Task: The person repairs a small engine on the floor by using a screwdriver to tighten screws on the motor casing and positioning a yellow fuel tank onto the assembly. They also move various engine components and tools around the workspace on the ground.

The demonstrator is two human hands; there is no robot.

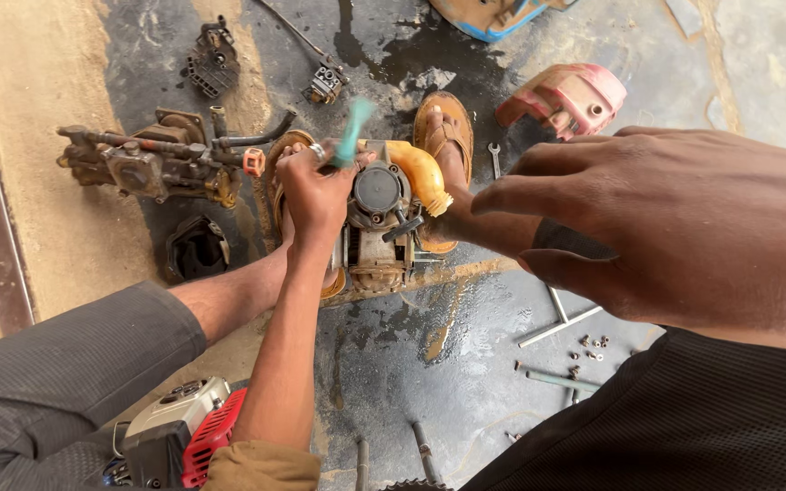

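Screwdriver (353, 133) in left hand (313, 189) stands near-upright, handle toward camera.

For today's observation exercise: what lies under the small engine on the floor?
Under the small engine show two sandalled feet and wet concrete floor. The ground directly beneath it is covered.

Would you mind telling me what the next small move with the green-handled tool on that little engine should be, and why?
Probably bring the right hand down to steady the small engine. The left hand alone grips the green-handled tool at the engine's top, its handle blurred, while the right hand hovers near the camera, touching nothing. The engine sits on the wet floor between sandalled feet.
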